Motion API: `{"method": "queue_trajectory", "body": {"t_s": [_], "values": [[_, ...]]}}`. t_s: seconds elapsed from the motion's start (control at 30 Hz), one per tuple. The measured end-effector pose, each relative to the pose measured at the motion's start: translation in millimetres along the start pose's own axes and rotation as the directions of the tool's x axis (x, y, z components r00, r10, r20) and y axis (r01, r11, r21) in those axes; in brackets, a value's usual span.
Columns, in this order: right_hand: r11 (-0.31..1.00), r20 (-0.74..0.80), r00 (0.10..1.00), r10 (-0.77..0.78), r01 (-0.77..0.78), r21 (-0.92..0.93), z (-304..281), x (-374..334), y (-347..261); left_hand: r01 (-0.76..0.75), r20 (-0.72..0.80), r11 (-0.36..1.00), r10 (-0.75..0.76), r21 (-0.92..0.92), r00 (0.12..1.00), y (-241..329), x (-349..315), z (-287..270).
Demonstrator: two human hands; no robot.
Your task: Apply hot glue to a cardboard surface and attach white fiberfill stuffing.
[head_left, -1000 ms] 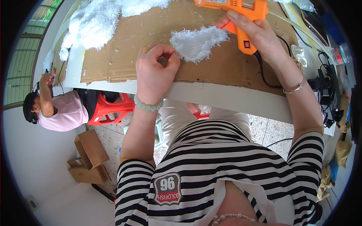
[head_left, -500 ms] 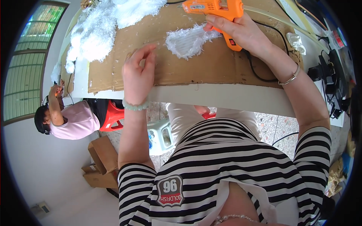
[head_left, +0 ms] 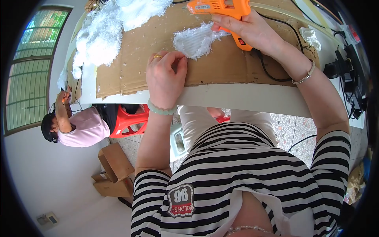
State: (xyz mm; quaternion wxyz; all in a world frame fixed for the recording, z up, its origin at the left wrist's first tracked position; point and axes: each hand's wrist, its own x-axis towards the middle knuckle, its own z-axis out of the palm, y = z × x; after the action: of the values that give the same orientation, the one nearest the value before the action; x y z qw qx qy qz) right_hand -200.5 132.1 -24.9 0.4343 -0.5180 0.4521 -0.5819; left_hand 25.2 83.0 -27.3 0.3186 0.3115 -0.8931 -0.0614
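My right hand (head_left: 256, 33) is wrapped round the handle of an orange glue gun (head_left: 221, 8), its nozzle pointing left and its black cord trailing down. Just beneath the gun lies a small piece of white fluffy fabric (head_left: 195, 41), ribbed backing upward, on a cardboard sheet (head_left: 138, 59). Beside the lower left edge of that piece is my left hand (head_left: 166, 75), thumb and forefinger closed together. Whether the fingertips grip the fabric's edge or only rest next to it cannot be made out.
A heap of white fluffy fabric (head_left: 98, 43) covers the cardboard's far left. At right are a clear plastic piece (head_left: 310, 38) and black plugs and cables (head_left: 349, 87). Another person (head_left: 83, 126) sits left on a red stool (head_left: 128, 120), near cardboard boxes (head_left: 114, 162).
My left hand has moved right and slightly nearer to me, from bare cardboard to the small fabric piece's edge. My right hand keeps the glue gun in nearly the same place.
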Motion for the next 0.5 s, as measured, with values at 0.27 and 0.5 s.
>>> {"method": "queue_trajectory", "body": {"t_s": [0.27,0.5], "values": [[0.999,0.011,1.0,-0.002,0.002,-0.039,-5,1,10,0.183,0.014,0.936,-0.187,-0.301,0.982,-1,5,2],[0.997,0.009,1.0,-0.015,0.014,0.069,0,1,7,0.094,0.001,0.995,-0.094,-0.034,0.996,-11,0,-11]]}}
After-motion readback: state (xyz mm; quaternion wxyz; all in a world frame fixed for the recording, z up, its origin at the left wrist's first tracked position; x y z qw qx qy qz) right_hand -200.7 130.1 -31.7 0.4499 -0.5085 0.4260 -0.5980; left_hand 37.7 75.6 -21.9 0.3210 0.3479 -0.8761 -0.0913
